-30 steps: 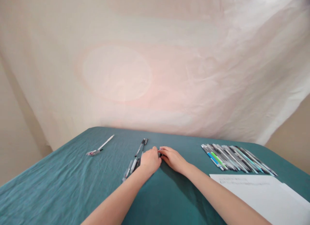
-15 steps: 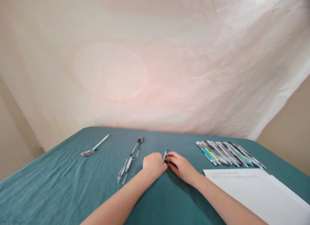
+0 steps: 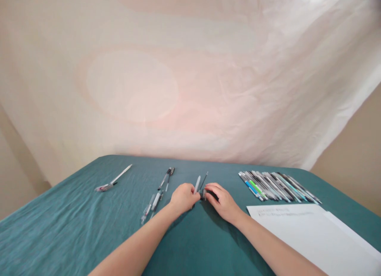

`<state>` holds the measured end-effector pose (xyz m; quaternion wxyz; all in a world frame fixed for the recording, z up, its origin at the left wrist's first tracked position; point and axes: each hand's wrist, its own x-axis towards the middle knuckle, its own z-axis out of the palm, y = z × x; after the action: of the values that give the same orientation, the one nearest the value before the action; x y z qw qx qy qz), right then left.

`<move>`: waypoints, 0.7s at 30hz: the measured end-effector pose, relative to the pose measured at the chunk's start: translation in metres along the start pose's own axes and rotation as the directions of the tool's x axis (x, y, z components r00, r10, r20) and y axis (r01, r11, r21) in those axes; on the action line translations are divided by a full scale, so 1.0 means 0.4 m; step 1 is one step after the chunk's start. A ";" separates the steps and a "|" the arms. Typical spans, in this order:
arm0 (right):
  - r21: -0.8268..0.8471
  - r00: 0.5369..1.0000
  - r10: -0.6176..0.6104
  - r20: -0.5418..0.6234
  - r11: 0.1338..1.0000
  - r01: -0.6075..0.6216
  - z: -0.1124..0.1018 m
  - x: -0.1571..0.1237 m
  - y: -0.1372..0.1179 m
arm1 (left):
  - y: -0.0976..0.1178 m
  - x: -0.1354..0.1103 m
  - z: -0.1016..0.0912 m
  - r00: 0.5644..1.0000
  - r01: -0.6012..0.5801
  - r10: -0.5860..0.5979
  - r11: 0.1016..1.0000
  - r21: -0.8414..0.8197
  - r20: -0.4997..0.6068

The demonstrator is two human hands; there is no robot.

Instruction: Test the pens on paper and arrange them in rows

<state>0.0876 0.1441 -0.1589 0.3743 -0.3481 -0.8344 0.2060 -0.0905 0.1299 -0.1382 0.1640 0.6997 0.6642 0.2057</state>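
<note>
Between the two hands, above the middle of the surface [image 3: 190, 244] with its dark green cloth, a pale pen tube [image 3: 197, 184] points up and away, leaning slightly right. The left hand [image 3: 183, 197] appears to pinch it low down, thumb and bent forefinger pressed together about its near end. Just beside it, a thin dark rod [image 3: 204, 180], probably a refill, slants up toward the far edge; which hand supports it I cannot tell. The right hand [image 3: 222, 201] is arched, its fingers curled toward a small dark piece [image 3: 202, 195] at the foot of the rod, but whether they grip it is too small to make out. The tube should be very light, stiff and rather slick, apt to roll between the fingertips, so a firm pinch around its middle would likely steady it best. The rod looks slimmer and may bend if squeezed sideways; holding it near its base seems safer. Near the left hand lie loose pen parts [image 3: 156, 200], touching or close together, while a row of pens [image 3: 275, 185] sits well apart on the right, beyond the paper [image 3: 291, 232].
</note>
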 end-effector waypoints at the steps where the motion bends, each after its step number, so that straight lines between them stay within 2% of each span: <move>1: 0.018 0.999 0.023 -0.029 1.000 -0.023 -0.001 0.001 0.001 | 0.001 0.001 0.000 1.000 -0.025 0.026 0.999 -0.041 0.002; 4: 0.083 0.991 0.089 -0.096 0.993 -0.081 -0.009 0.004 -0.001 | 0.012 -0.001 0.000 0.993 -0.115 0.115 0.980 -0.161 -0.008; 7: 0.173 0.983 0.144 -0.115 0.977 -0.123 -0.018 0.005 -0.014 | 0.027 -0.011 0.004 0.984 -0.178 0.175 0.954 -0.240 -0.037; 11: 0.333 0.964 0.260 -0.054 0.915 -0.228 -0.027 0.003 -0.031 | 0.040 -0.024 0.014 0.979 -0.187 0.203 0.906 -0.381 0.003; 14: 0.451 0.934 0.356 -0.024 0.838 -0.307 -0.034 0.004 -0.037 | 0.039 -0.017 0.020 0.981 -0.125 0.188 0.805 -0.580 0.049; 16: 0.512 0.921 0.390 -0.005 0.792 -0.332 -0.039 0.006 -0.040 | 0.030 -0.004 0.022 0.995 -0.025 0.091 0.684 -0.729 0.051; 18: 0.511 0.923 0.384 0.042 0.785 -0.350 -0.044 0.007 -0.043 | 0.015 0.012 0.022 0.999 0.051 -0.040 0.491 -0.869 0.036; 21: 0.380 0.945 0.316 0.088 0.866 -0.325 -0.047 0.005 -0.048 | -0.011 0.034 0.018 0.977 0.054 -0.214 0.161 -0.985 0.019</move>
<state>0.0930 0.1341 -0.1343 0.3870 -0.3979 -0.7116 0.4308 -0.0902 0.1440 -0.1455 0.5503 0.3546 0.4445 0.6114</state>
